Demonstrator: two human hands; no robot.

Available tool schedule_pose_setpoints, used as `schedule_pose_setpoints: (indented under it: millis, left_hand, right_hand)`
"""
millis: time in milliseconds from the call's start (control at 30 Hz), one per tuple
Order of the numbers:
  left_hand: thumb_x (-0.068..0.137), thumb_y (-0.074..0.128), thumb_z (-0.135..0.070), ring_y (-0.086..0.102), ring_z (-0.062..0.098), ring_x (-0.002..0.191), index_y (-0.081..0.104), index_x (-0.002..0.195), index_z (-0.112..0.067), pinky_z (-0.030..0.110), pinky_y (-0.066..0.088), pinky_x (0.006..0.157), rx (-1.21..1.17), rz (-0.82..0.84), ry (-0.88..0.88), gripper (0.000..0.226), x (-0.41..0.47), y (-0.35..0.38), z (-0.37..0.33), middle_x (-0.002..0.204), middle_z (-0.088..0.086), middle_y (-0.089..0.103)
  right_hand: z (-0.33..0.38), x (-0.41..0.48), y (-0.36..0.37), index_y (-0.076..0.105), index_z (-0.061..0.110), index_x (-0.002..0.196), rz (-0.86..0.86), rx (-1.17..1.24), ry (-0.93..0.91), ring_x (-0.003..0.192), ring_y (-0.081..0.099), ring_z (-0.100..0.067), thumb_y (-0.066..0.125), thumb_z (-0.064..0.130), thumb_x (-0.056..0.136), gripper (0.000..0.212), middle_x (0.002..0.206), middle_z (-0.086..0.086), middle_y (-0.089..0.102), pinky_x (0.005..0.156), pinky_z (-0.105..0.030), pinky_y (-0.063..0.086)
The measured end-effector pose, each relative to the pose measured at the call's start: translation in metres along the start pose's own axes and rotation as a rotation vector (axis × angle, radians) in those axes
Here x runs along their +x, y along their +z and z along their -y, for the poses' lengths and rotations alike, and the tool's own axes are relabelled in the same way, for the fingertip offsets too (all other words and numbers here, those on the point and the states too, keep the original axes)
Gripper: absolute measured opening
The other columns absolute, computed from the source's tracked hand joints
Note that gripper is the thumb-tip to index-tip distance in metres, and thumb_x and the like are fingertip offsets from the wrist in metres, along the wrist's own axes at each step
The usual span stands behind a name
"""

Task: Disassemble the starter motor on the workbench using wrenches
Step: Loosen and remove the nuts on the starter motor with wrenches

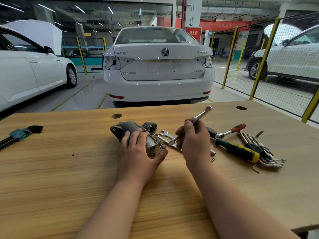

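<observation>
The grey starter motor lies on its side in the middle of the wooden workbench. My left hand grips its near end, fingers over the top and thumb under the round end cap. My right hand holds a slim silver wrench just right of the motor. The wrench slants up and away from me, and its lower end sits close to the small stud on the motor's end.
More silver wrenches lie right of the motor. Further right are a red-handled ratchet, a green-and-yellow screwdriver and a bunch of hex keys. A green hex key set lies far left. Parked cars stand beyond the bench.
</observation>
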State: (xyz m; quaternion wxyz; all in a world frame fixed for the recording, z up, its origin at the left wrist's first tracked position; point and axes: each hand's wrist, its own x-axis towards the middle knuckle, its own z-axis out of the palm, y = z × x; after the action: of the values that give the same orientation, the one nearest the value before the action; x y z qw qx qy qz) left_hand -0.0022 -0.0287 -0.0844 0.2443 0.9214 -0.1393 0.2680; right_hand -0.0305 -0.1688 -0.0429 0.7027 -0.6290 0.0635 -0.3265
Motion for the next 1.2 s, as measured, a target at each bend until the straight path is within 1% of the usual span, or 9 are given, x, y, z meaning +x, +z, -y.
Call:
schedule_pose_setpoints:
  millis: [67,200,433,633,700,800,867,967,1200]
  left_hand:
    - [0.064,0.041,-0.079,0.01,0.017,0.135,0.04,0.136,-0.024,0.034,0.016,0.109,-0.002,-0.009,-0.012,0.091,0.0,0.0,0.0,0.145,-0.008,0.032]
    - [0.061,0.042,-0.082,0.01,0.016,0.135,0.041,0.135,-0.026,0.033,0.019,0.108,-0.025,-0.018,-0.006,0.093,-0.001,0.0,0.0,0.144,-0.009,0.033]
    - [0.061,0.045,-0.078,0.013,0.019,0.135,0.043,0.134,-0.024,0.032,0.018,0.109,-0.013,-0.04,-0.002,0.091,0.0,0.002,0.0,0.143,-0.007,0.036]
    - [0.061,0.046,-0.077,0.013,0.018,0.134,0.043,0.134,-0.024,0.033,0.02,0.108,-0.013,-0.052,-0.001,0.09,-0.001,0.002,0.0,0.142,-0.007,0.037]
    - [0.061,0.047,-0.077,0.014,0.018,0.134,0.043,0.133,-0.024,0.034,0.02,0.108,-0.013,-0.046,-0.004,0.09,-0.001,0.002,0.0,0.142,-0.007,0.037]
    - [0.061,0.047,-0.077,0.015,0.019,0.134,0.043,0.134,-0.023,0.035,0.021,0.108,-0.018,-0.047,-0.011,0.09,-0.001,0.002,0.0,0.143,-0.006,0.037]
    - [0.062,0.047,-0.077,0.014,0.019,0.135,0.043,0.135,-0.024,0.035,0.02,0.108,-0.016,-0.04,-0.015,0.091,-0.001,0.002,0.0,0.143,-0.007,0.036]
    - [0.063,0.046,-0.077,0.012,0.018,0.135,0.041,0.136,-0.024,0.034,0.018,0.109,-0.007,-0.025,-0.014,0.091,0.0,0.002,0.001,0.144,-0.007,0.034]
    - [0.063,0.045,-0.076,0.006,0.014,0.135,0.037,0.138,-0.025,0.033,0.016,0.109,-0.022,-0.005,-0.016,0.091,-0.001,0.001,0.0,0.146,-0.009,0.03]
  right_hand:
    - [-0.006,0.01,-0.007,0.053,0.018,0.092,0.003,0.034,0.172,0.045,0.049,-0.012,0.041,0.02,0.1,0.015,0.062,0.002,0.062,0.04,-0.023,0.04]
    - [-0.013,0.012,-0.003,0.049,0.012,0.092,0.122,0.13,0.351,0.038,0.048,-0.016,0.039,0.015,0.1,0.013,0.057,0.0,0.062,0.038,-0.026,0.04]
    - [-0.017,0.008,0.004,0.051,0.008,0.088,0.031,0.297,0.682,0.036,0.046,-0.009,0.043,0.012,0.099,0.014,0.051,-0.003,0.06,0.04,-0.022,0.042]
    - [-0.013,0.01,0.004,0.05,0.009,0.09,-0.009,0.369,0.803,0.033,0.045,-0.008,0.043,0.011,0.099,0.012,0.062,-0.007,0.057,0.035,-0.018,0.04]
    - [-0.013,0.009,0.004,0.049,0.009,0.089,-0.02,0.403,0.825,0.032,0.045,-0.008,0.041,0.011,0.1,0.013,0.061,-0.008,0.057,0.035,-0.016,0.039]
    - [-0.012,0.008,0.004,0.05,0.005,0.087,-0.037,0.454,0.814,0.032,0.047,-0.008,0.041,0.011,0.099,0.016,0.051,-0.007,0.059,0.035,-0.016,0.041]
    - [-0.013,0.009,0.003,0.052,0.003,0.088,-0.045,0.426,0.759,0.033,0.047,-0.008,0.043,0.012,0.099,0.017,0.055,-0.007,0.06,0.036,-0.018,0.041]
    - [-0.014,0.01,0.002,0.053,0.006,0.093,-0.025,0.317,0.594,0.036,0.048,-0.009,0.043,0.015,0.099,0.015,0.058,-0.004,0.062,0.038,-0.022,0.042]
    - [-0.011,0.007,0.006,0.049,0.014,0.089,0.079,0.079,0.28,0.038,0.049,-0.014,0.039,0.018,0.101,0.016,0.057,0.002,0.063,0.041,-0.027,0.041]
